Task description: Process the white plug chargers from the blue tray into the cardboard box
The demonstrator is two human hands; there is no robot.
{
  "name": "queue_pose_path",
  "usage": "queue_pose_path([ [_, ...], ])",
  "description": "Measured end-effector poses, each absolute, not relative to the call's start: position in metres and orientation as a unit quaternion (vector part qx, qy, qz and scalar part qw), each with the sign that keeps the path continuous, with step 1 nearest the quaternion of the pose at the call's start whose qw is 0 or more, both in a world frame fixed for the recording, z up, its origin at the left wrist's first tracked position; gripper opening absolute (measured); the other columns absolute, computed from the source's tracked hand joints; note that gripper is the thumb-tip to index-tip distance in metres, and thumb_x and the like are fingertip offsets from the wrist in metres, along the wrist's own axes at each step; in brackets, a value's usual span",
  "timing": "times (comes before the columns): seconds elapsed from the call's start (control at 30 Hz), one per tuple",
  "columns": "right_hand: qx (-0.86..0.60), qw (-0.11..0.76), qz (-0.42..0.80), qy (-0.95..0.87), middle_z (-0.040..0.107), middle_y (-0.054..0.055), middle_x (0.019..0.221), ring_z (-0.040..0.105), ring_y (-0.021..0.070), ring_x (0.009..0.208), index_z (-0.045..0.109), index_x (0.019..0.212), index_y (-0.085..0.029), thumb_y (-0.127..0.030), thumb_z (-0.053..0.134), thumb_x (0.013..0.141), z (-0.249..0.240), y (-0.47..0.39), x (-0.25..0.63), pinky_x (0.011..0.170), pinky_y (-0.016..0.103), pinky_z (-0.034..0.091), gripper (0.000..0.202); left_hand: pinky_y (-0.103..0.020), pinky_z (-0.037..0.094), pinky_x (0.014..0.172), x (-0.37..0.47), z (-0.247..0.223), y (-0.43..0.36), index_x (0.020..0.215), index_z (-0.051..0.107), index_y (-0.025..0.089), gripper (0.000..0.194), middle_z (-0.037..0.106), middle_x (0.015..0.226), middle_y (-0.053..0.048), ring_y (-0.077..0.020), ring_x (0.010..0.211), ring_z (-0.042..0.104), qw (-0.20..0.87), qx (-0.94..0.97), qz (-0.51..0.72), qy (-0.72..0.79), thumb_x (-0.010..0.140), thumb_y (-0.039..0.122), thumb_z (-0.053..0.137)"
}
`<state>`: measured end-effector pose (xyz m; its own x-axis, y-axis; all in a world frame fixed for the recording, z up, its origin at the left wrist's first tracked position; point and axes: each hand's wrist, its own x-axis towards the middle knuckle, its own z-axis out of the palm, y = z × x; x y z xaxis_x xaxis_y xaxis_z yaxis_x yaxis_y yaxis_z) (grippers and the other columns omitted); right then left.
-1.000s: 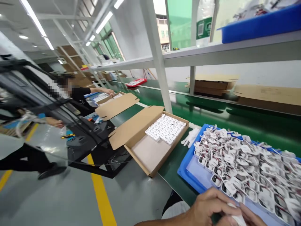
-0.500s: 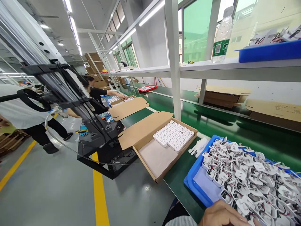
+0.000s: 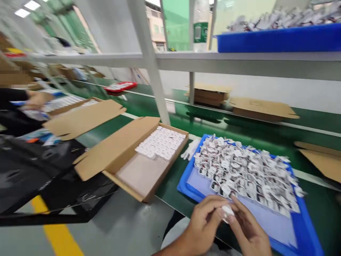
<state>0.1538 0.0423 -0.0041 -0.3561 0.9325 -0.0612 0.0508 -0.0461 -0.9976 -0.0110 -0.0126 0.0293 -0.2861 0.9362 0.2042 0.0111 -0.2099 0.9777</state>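
Turned toward the right since half a second ago, shifting the blue tray point(image 3: 183, 186) leftward in the frame and bringing both hands up into full view at the bottom, right of centre. Now grasping a small white case point(image 3: 227, 213) with the fingertips of the left hand point(image 3: 204, 224) and the right hand point(image 3: 249, 231), pinched from both sides just at the tray's near edge; cannot tell its details for blur. Can see crowded white parts point(image 3: 245, 170) with dark and red wires heaped in the tray, right of centre, and a white glove point(image 3: 190, 149) just beside its left end. Also visible at centre, a cardboard box point(image 3: 141, 174) partly filled with white blocks point(image 3: 161, 142); at the left edge, a co-worker's hand point(image 3: 37, 99), blurred.
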Motion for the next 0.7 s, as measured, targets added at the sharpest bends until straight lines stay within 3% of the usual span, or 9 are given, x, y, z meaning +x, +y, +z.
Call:
queue_pose_path([
  [0.07,-0.426,0.384,0.600,-0.558,0.079,0.010,0.125,0.077,0.0287,0.115,0.067,0.139,-0.026,-0.043,0.077,0.091,0.001,0.042,0.151,0.098,0.037,0.065,0.052,-0.044,0.051,0.113,-0.023,0.034,-0.015,0.130,0.075,0.023,0.034,0.072,0.136,-0.015,-0.0284,0.128,0.066,0.426,0.496,0.568,0.500,0.107,0.032,0.052],
  [0.17,-0.426,0.395,0.601,-0.549,0.078,0.011,0.125,0.076,0.0254,0.114,0.064,0.142,-0.026,-0.045,0.073,0.095,0.007,0.042,0.145,0.100,0.037,0.063,0.051,-0.041,0.055,0.110,-0.029,0.030,-0.017,0.151,0.056,0.031,0.053,0.054,0.157,-0.012,-0.0291,0.138,0.059,0.474,0.523,0.515,0.486,0.100,0.020,0.061],
  [0.23,-0.421,0.390,0.604,-0.552,0.077,0.011,0.127,0.075,0.0253,0.115,0.063,0.143,-0.026,-0.046,0.073,0.096,0.009,0.040,0.144,0.101,0.038,0.062,0.052,-0.040,0.055,0.109,-0.026,0.022,-0.017,0.150,0.056,0.034,0.060,0.050,0.158,-0.011,-0.0290,0.140,0.056,0.455,0.528,0.513,0.501,0.094,0.015,0.068],
  [0.37,-0.419,0.372,0.611,-0.560,0.076,0.010,0.130,0.075,0.0256,0.117,0.063,0.143,-0.029,-0.048,0.069,0.098,0.015,0.038,0.148,0.103,0.039,0.061,0.049,-0.038,0.059,0.105,-0.017,0.010,-0.012,0.133,0.067,0.029,0.043,0.059,0.141,-0.011,-0.0265,0.129,0.063,0.417,0.506,0.550,0.517,0.092,0.017,0.071],
  [0.53,-0.477,0.355,0.546,-0.590,0.079,0.010,0.125,0.075,0.0276,0.118,0.073,0.129,-0.027,-0.055,0.066,0.096,0.019,0.045,0.159,0.100,0.036,0.063,0.044,-0.034,0.062,0.094,-0.027,0.019,-0.009,0.131,0.069,0.028,0.044,0.070,0.128,-0.009,-0.0247,0.114,0.070,0.386,0.520,0.525,0.552,0.088,0.017,0.075],
  [0.7,-0.525,0.298,0.494,-0.626,0.082,0.007,0.121,0.077,0.0270,0.115,0.080,0.115,-0.028,-0.061,0.072,0.088,0.007,0.060,0.181,0.091,0.020,0.064,0.043,-0.041,0.057,0.103,-0.107,0.049,-0.008,0.125,0.072,0.025,0.035,0.076,0.123,-0.008,-0.0263,0.113,0.070,0.175,0.562,0.497,0.637,0.090,0.028,0.076],
])
